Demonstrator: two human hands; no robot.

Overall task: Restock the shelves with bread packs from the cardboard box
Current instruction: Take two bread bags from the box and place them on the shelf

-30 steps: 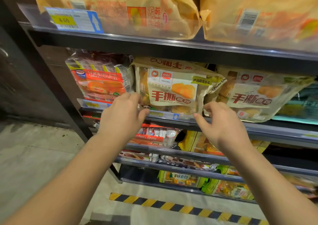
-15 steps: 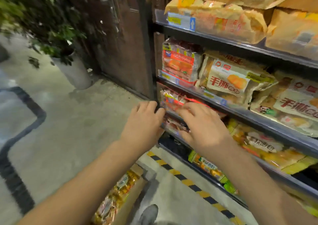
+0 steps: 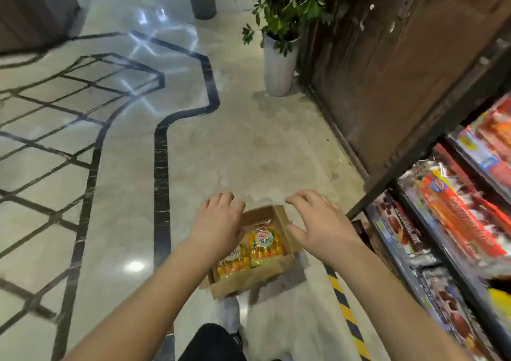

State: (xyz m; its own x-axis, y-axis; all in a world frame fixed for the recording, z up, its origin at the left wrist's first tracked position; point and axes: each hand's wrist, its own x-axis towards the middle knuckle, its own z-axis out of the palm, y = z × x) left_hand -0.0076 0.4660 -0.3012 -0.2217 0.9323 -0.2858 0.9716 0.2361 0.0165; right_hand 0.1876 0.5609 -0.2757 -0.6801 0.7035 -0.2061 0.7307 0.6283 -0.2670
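The left hand (image 3: 218,224) and right hand (image 3: 320,224) hover apart, empty, fingers loosely spread. Below and between them, the cardboard box (image 3: 250,280) sits on the floor (image 3: 193,167). Two bread packs (image 3: 266,246) lie inside, lengthwise away from the person, closer to the left hand.

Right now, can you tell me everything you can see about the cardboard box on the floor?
The small brown open-topped cardboard box sits flat on the pale polished stone floor. Its low walls look plain. Inside lie two yellow-orange plastic bread packs side by side, with bare bottom showing at the far end. The left hand overlaps its left edge; touching or not, I cannot tell. The right hand hovers near its right side.
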